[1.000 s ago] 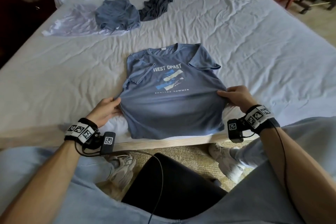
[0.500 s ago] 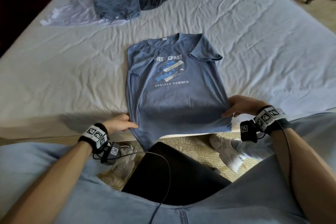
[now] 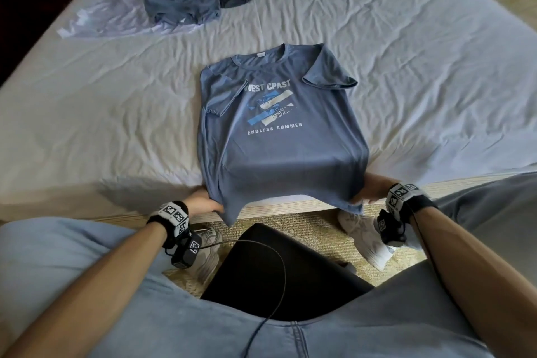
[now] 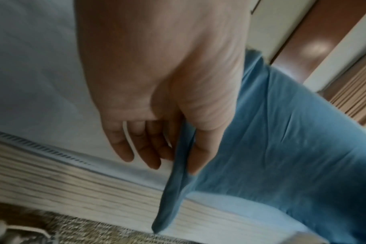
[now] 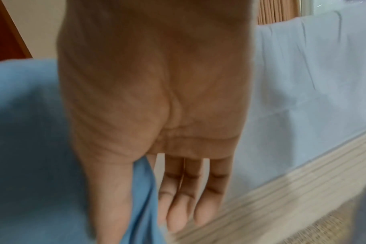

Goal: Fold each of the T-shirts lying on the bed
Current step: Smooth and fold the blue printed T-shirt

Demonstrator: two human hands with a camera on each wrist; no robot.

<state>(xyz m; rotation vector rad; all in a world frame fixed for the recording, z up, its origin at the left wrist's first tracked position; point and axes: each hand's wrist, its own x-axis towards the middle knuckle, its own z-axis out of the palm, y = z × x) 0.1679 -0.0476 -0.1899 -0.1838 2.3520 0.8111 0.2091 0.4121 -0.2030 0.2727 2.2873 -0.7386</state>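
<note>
Wrinkled white bed (image 3: 436, 73) is carrying the blue printed cotton T-shirt (image 3: 279, 136) at its near edge; left hand (image 3: 200, 202) and right hand (image 3: 372, 190) are pinching hem corners. Uneven pulling could be skewing it.

- Head cam looked forward and down from above the lap, wide, across the bed (image 3: 406, 67).
- Left wrist cam sat close behind the left hand (image 4: 157, 82), facing along the fingers.
- Right wrist cam, same setup on the right hand (image 5: 157, 99) (blurred).
- All three shared the blue T-shirt (image 3: 279, 154) hem at the bed's near edge.
</note>
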